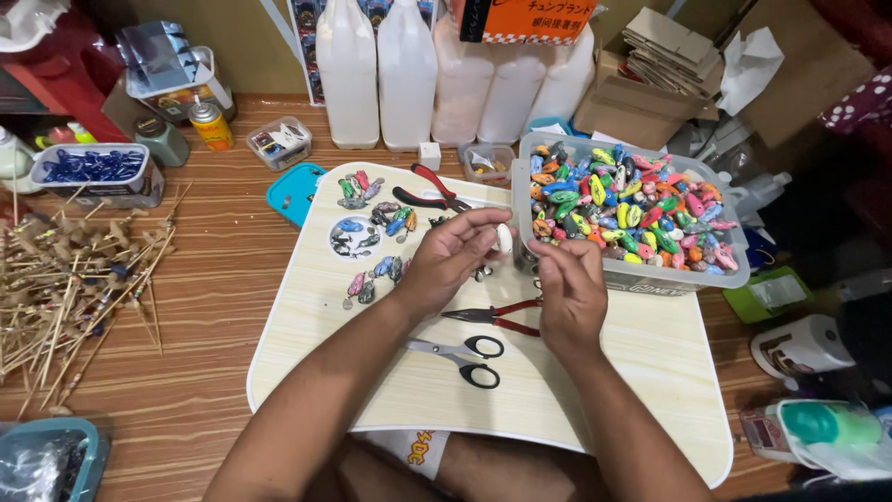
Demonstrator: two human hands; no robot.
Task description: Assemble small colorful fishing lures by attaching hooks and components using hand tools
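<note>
My left hand (449, 253) is raised over a pale wooden lap board (650, 372), its fingertips pinching a small white bead-like piece (504, 238). My right hand (569, 288) is close beside it, fingers curled near the same piece; whether it holds anything is hidden. Just behind my hands stands a clear plastic tub (641, 275) full of small painted lure-shaped pieces (623, 204) in many colours. Several more such pieces (372, 223) lie in small groups on the board's left part.
On the board lie black-handled scissors (465, 353), red-handled pliers (497, 316) and a second pair of pliers (427, 191). A heap of bamboo sticks (65, 279) lies left on the wooden floor. White jugs (409, 74), small containers and cardboard boxes (650, 84) stand behind.
</note>
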